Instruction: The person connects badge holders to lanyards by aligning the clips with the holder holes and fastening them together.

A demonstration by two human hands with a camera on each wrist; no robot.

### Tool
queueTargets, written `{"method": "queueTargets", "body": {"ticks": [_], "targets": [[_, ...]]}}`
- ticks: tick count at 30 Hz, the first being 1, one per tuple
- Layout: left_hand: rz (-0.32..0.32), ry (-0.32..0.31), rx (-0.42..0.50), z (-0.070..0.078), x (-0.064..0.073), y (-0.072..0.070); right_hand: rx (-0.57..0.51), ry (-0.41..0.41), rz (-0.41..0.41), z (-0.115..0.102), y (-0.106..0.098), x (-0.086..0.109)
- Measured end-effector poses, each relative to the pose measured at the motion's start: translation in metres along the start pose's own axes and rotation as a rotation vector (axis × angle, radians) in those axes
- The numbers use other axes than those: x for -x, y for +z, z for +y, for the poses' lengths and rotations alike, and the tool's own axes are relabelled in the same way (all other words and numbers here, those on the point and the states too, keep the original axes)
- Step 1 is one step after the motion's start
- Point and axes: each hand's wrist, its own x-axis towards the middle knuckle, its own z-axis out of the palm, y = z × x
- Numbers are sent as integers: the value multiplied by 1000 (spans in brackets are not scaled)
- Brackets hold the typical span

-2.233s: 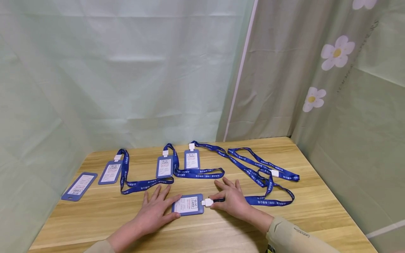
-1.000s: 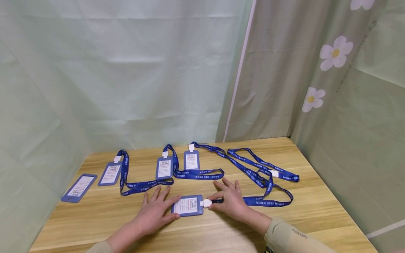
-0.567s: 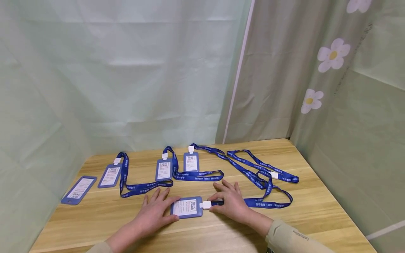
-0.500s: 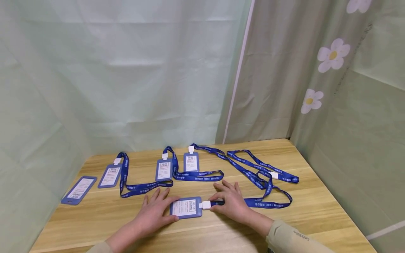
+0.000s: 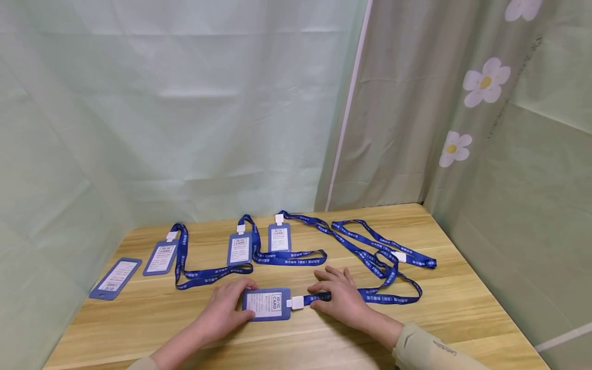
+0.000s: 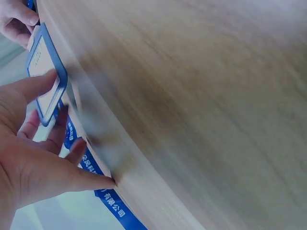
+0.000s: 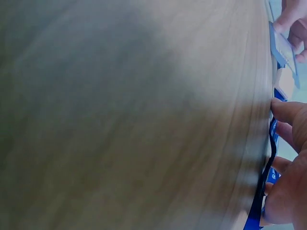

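Observation:
My left hand (image 5: 222,311) grips the left end of a blue ID card holder (image 5: 267,304), thumb on its near edge and fingers at its far edge. In the left wrist view the card holder (image 6: 47,76) stands tilted, thumb over its face. A white clip (image 5: 297,302) joins its right end to a blue printed lanyard (image 5: 388,298). My right hand (image 5: 343,298) lies over the lanyard just right of the clip, fingers relaxed, with the strap running beneath. In the right wrist view the clip (image 7: 285,82) sits apart from the fingertips of my right hand (image 7: 288,158).
Behind the hands lie three card holders with lanyards: one at left (image 5: 160,257), one in the middle (image 5: 240,248), one farther right (image 5: 279,237). A loose card holder (image 5: 115,278) lies far left. Another lanyard with a white clip (image 5: 400,256) overlaps straps at right. Curtains surround the wooden table (image 5: 462,329).
My left hand has closed across the card holder and drawn it slightly left, with clip and lanyard following. The clip has left my right fingers, which stay nearly in place.

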Motion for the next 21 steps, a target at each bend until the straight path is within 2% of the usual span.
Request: {"method": "queueTargets", "body": {"ticks": [5,10,15,17,21], "targets": [[-28,-57,74,-2,0,-2,-8,4,6,-1,0,-1],[-39,-20,89,-4,1,-9,13,16,-14,-3,-2,0],[-39,-5,214,-11,0,-21,35,11,-46,-1,-9,2],[-25,-17,258,-15,0,-27,31,21,-46,2,-12,4],[15,-59,268,-25,1,-37,1,50,-36,6,-20,8]]}}
